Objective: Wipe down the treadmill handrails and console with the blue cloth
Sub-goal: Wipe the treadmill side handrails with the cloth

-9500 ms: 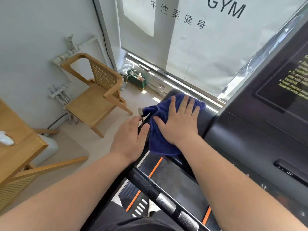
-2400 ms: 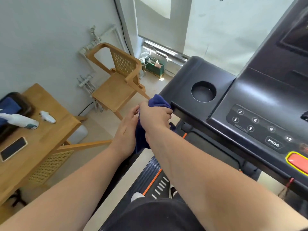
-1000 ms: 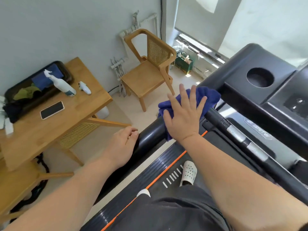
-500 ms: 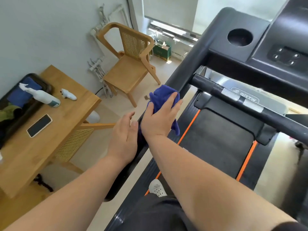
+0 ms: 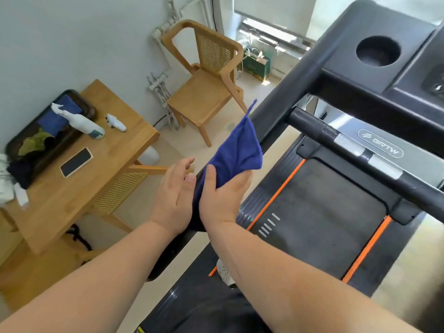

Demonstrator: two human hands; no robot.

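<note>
Gripping the blue cloth point(image 5: 236, 150) just left of the handrail point(image 5: 276, 109), the right hand point(image 5: 222, 200) is clenched; the left hand point(image 5: 174, 199) stays spread, seemingly empty. Refold, then press flat along the rail.

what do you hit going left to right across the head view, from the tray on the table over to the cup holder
black tray → phone → spray bottle → left hand → wooden chair → blue cloth, held by the right hand → treadmill belt → cup holder
</note>
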